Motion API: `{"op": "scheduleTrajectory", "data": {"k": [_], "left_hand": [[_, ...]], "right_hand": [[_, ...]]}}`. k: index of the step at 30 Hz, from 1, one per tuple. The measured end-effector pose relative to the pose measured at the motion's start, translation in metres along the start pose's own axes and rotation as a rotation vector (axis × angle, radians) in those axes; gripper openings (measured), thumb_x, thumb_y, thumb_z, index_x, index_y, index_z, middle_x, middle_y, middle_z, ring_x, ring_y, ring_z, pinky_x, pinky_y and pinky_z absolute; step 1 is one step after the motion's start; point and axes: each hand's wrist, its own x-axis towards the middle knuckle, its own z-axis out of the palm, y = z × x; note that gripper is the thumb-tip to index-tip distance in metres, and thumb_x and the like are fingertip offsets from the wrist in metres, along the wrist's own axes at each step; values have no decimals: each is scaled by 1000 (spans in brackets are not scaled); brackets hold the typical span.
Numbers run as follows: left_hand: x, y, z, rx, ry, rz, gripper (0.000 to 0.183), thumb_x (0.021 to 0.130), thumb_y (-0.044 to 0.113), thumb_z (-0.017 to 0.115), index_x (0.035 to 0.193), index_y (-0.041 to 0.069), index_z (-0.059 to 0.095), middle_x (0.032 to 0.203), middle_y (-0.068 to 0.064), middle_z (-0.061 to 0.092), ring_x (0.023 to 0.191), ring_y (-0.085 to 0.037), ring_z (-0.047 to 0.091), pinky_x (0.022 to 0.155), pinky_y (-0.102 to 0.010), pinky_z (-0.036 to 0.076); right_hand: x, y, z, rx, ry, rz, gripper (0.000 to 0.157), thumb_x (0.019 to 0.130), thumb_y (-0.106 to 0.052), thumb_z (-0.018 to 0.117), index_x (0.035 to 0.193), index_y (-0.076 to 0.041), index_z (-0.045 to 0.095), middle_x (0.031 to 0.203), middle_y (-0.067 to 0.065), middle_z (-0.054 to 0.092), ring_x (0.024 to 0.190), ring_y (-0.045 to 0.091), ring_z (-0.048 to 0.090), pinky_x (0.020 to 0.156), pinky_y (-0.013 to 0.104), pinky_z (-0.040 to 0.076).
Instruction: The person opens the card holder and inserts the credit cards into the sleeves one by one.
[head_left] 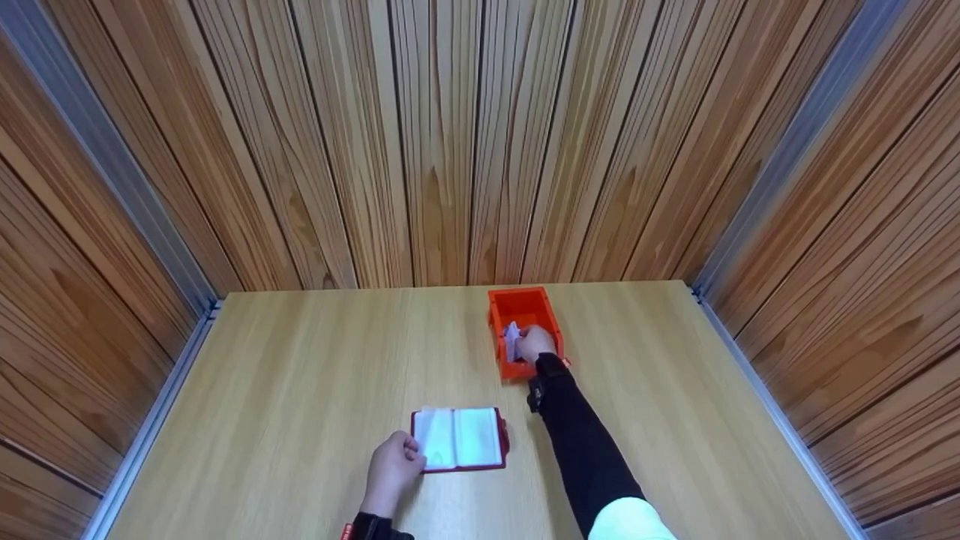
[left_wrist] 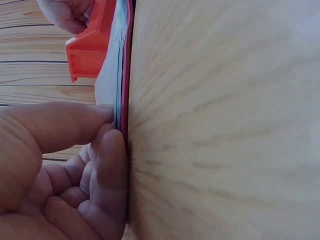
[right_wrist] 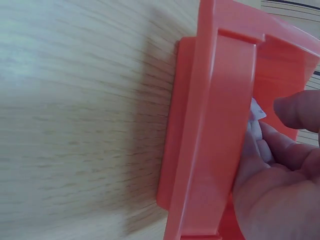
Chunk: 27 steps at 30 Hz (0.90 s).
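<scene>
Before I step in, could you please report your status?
Left hand pinching open red booklet by its left edge. Right hand in orange bin, at pale paper, grip unclear. Bin wall partly blocks right wrist view.

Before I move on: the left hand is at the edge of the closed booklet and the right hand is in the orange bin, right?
Not quite: the booklet lies open, as the head view shows. The left hand is at its edge and the right hand is in the orange bin.
</scene>
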Motion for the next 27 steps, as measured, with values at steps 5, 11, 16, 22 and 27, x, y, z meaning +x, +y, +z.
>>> {"op": "scheduleTrajectory", "data": {"k": [5,11,16,22,27], "left_hand": [[-1,1,0,1,-6,0,16,75,-4,67,86,3,57,76,-2,55,71,-18,54,65,-34,47],[-1,-2,0,-1,16,54,16,73,-5,66,84,2,57,72,0,53,67,-15,51,62,-32,45],[-1,-1,0,-5,-1,10,16,75,-4,66,85,3,57,73,0,54,68,-16,52,62,-33,45],[-1,-1,-1,-15,-14,-7,16,75,-4,67,86,3,57,75,-1,56,70,-17,54,64,-34,47],[-1,-2,0,-18,2,26,16,74,-4,68,85,2,57,74,-1,56,69,-16,53,63,-33,47]], "right_hand": [[8,6,4,-51,35,1,24,89,-2,55,108,8,66,106,20,68,100,33,62,90,41,49],[13,13,8,-83,79,-60,17,83,-1,58,91,5,71,93,17,71,90,33,64,82,41,50],[15,15,9,-102,102,-68,12,81,-1,58,77,1,69,82,14,69,80,31,63,75,40,50],[16,13,9,-127,101,-43,16,82,-1,59,68,-1,66,73,11,65,73,28,60,71,39,49],[17,12,6,-130,99,-32,13,83,-3,60,76,1,71,79,12,69,79,29,64,75,40,51]]}}
